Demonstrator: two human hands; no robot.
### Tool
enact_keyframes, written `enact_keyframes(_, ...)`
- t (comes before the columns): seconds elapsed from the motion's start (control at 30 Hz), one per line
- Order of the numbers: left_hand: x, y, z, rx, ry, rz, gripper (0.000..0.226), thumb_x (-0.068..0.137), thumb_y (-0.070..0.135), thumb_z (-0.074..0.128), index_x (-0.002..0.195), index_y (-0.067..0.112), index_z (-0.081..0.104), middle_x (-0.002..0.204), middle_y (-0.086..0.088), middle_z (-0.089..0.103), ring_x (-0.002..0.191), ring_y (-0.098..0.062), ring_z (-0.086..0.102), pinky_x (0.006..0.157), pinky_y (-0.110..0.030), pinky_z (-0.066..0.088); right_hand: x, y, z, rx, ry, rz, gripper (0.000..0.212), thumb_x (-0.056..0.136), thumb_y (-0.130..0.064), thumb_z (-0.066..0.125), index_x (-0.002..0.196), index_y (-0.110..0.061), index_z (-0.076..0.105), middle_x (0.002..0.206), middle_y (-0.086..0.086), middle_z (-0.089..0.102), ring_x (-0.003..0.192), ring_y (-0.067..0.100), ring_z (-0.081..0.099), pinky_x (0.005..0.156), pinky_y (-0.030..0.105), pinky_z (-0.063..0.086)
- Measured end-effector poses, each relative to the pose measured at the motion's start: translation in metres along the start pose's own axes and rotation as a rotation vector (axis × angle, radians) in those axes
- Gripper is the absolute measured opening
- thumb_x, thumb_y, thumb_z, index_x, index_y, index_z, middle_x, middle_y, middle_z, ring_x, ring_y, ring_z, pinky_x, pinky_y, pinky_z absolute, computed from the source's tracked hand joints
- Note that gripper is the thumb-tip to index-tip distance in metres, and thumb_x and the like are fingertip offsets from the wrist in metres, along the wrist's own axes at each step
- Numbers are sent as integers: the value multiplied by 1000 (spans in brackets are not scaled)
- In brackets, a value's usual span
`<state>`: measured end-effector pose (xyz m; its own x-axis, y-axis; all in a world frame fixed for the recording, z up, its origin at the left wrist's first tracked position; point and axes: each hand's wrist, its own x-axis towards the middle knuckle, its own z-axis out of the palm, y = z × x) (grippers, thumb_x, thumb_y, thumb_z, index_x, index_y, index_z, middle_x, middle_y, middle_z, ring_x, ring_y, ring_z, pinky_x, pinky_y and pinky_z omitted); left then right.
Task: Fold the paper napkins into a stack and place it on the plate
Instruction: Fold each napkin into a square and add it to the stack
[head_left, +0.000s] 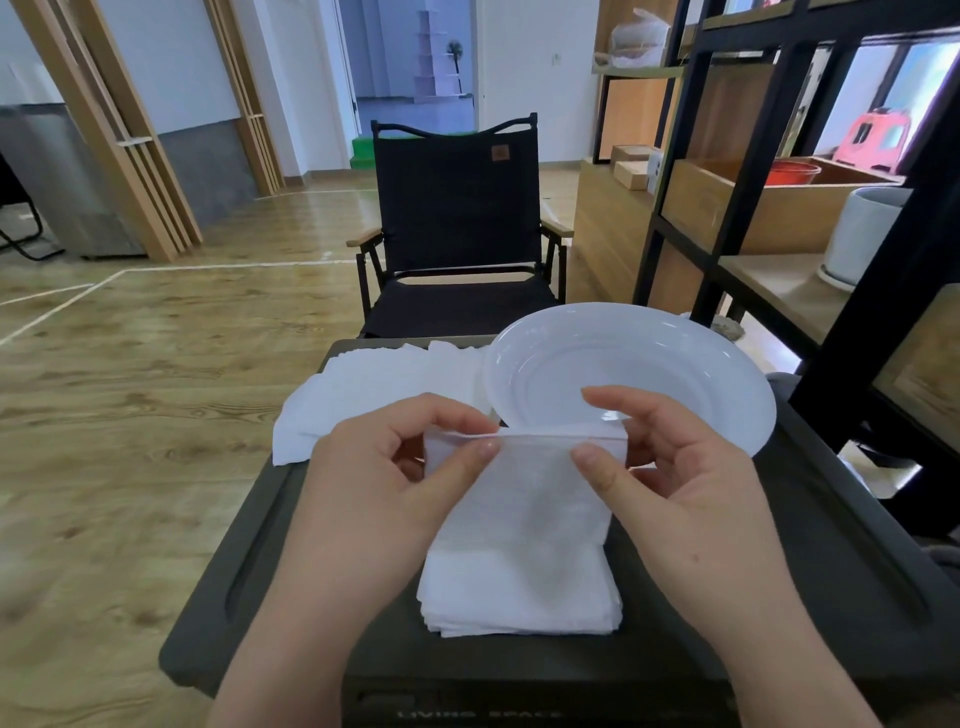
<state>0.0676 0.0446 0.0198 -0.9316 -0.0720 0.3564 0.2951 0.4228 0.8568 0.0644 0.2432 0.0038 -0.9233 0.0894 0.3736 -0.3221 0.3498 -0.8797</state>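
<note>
Now both hands, L (387, 467) & R (670, 467), pinch napkin (524, 478) top edge above stack (519, 597)

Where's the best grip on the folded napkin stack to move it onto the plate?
Probably the stack's left and right edges, one hand from each side, thumbs on top and fingers slid underneath. It lies flat on the dark table with loose layered edges showing at the front, so clamping top and bottom should keep the layers together. The plate sits just beyond it.
</note>
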Motion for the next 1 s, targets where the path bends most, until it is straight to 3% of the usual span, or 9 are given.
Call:
enact_keyframes(0.07,0,1,-1,53,14,11,12,68,49,74,80,48,74,96,34,62,76,7,58,69,-9,38,0,5,-1,-84,-31,29,35,71,-49,72,103,-58,60,100,-33,57,93,-11,54,62,11,49)
enact_keyframes(0.13,-1,2,-2,117,1,39,14,68,56,76,80,50,74,120,39,51,119,13,45,85,-13,34,-1,7,-1,-136,-55,34,36,71,-49,73,102,-61,59,105,-37,51,99,-18,47,69,10,44)
enact_keyframes(0.23,-1,3,-6,108,-16,54,19,67,59,75,83,49,74,129,38,48,133,10,35,94,-20,33,0,9,-4,-41,-94,62,24,76,-40,74,94,-54,66,109,-37,56,98,-18,55,72,12,49)
enact_keyframes(0.33,1,6,-6,-119,-60,-12,22,69,50,79,89,42,74,120,27,65,117,4,58,95,-29,45,1,3,-9,251,-191,107,21,74,-41,72,95,-43,73,99,-20,75,87,-3,71,65,9,54)
enact_keyframes(0.47,1,1,-6,-215,-208,-179,20,74,45,72,90,35,78,91,10,79,82,-3,72,74,-19,52,-1,-6,-9,413,-251,183,19,78,-38,65,93,-39,77,95,-11,79,88,5,74,68,10,55)
enact_keyframes(0.57,2,-7,-5,-194,-183,-275,15,90,30,65,87,34,79,85,4,80,72,-6,72,67,-20,53,-4,-4,-6,183,-318,296,18,93,-33,60,91,-32,77,90,-5,79,84,13,74,70,24,61)
enact_keyframes(0.63,1,-11,-5,-214,-184,-328,22,95,26,61,89,36,79,86,4,80,79,-10,76,66,-23,59,-6,0,-5,-24,-391,369,35,93,-42,56,96,-11,73,93,10,75,85,28,72,79,40,58)
enact_keyframes(0.8,4,-31,4,54,-198,-423,29,90,38,64,87,10,72,81,-11,75,67,-22,63,67,-34,45,-7,0,-2,-239,-367,428,55,89,-46,59,63,-2,41,60,6,35,53,14,32,49,22,28)
enact_keyframes(1.0,5,-37,13,353,-115,-459,35,83,41,70,65,12,58,52,9,50,47,-9,45,47,-21,32,-7,2,0,-459,-376,431,50,86,-45,62,54,-17,36,53,0,30,47,12,31,49,23,29)
